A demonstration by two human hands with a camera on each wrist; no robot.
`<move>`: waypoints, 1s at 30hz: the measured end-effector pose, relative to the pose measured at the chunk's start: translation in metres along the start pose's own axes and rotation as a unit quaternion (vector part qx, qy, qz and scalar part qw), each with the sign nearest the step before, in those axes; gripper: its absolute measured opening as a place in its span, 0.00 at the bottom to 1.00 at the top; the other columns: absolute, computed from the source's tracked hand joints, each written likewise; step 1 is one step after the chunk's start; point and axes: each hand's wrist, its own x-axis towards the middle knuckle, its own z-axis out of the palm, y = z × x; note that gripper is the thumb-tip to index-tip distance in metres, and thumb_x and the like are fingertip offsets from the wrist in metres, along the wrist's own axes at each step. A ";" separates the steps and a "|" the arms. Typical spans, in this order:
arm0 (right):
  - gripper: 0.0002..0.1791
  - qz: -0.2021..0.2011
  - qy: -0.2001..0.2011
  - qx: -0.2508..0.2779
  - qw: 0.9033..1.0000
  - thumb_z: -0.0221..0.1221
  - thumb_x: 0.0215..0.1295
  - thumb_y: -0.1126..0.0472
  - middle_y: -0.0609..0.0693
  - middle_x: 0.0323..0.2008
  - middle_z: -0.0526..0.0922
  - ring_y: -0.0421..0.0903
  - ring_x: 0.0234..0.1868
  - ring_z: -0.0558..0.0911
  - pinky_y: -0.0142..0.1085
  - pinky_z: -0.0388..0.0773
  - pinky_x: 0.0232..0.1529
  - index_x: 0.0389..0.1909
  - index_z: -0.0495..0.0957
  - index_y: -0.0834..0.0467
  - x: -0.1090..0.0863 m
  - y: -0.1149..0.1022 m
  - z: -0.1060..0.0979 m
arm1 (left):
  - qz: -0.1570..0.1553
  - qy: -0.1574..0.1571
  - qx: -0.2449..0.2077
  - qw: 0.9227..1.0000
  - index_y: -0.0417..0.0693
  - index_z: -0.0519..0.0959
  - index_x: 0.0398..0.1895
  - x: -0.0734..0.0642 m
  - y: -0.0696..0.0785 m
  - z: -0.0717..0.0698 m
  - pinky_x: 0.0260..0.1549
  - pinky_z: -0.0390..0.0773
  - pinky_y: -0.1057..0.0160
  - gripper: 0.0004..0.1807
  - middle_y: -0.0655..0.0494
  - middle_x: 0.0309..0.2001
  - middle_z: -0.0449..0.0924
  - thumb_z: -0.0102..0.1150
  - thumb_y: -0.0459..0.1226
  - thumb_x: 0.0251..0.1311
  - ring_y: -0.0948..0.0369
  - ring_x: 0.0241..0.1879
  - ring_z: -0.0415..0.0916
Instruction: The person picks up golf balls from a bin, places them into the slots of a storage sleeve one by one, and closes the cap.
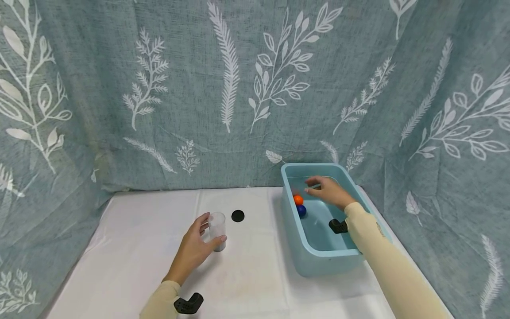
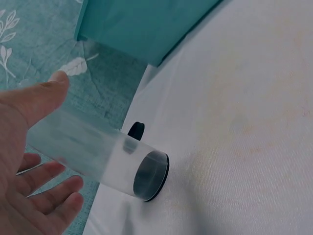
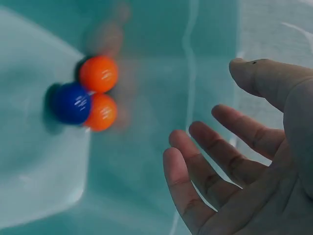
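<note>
A clear cylindrical tube (image 1: 217, 228) with a dark base stands upright on the white cloth. My left hand (image 1: 195, 246) holds it, thumb on the near side and fingers curved behind; in the left wrist view its dark bottom end (image 2: 151, 176) faces down. Just behind the tube lies a round black cap (image 1: 237, 215). Over the inside of a light blue bin (image 1: 296, 261), my right hand (image 1: 328, 190) hovers with fingers spread and holding nothing. Two orange balls (image 3: 99, 73) and a blue ball (image 3: 71, 104) sit together in the bin, apart from that hand.
White cloth (image 1: 139, 243) covers the table. A grey-green leaf-patterned curtain (image 1: 191, 110) hangs behind and along both sides. The bin's tall walls surround the right hand's area, and its far end stands close to the curtain.
</note>
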 end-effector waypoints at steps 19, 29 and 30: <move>0.30 0.067 -0.069 -0.080 0.992 0.61 0.72 0.56 0.69 0.59 0.75 0.62 0.59 0.76 0.50 0.78 0.57 0.66 0.68 0.72 0.036 0.046 0.023 | -0.003 0.047 0.008 0.999 0.39 0.70 0.64 -0.001 -0.008 0.009 0.62 0.74 0.51 0.32 0.43 0.61 0.75 0.71 0.41 0.61 0.48 0.61 0.75; 0.33 0.098 -0.065 -0.002 0.993 0.62 0.70 0.59 0.70 0.59 0.73 0.61 0.57 0.77 0.46 0.82 0.52 0.67 0.64 0.75 0.037 0.056 0.028 | 0.029 0.091 0.026 0.995 0.41 0.76 0.56 0.001 -0.010 0.016 0.54 0.80 0.53 0.28 0.48 0.55 0.81 0.76 0.40 0.55 0.51 0.53 0.82; 0.33 0.101 -0.063 0.000 0.993 0.63 0.70 0.59 0.69 0.58 0.74 0.60 0.57 0.77 0.46 0.82 0.51 0.67 0.64 0.75 0.038 0.057 0.029 | 0.028 0.093 0.029 0.995 0.42 0.77 0.56 0.002 -0.010 0.017 0.53 0.80 0.53 0.28 0.48 0.55 0.81 0.76 0.41 0.55 0.51 0.53 0.82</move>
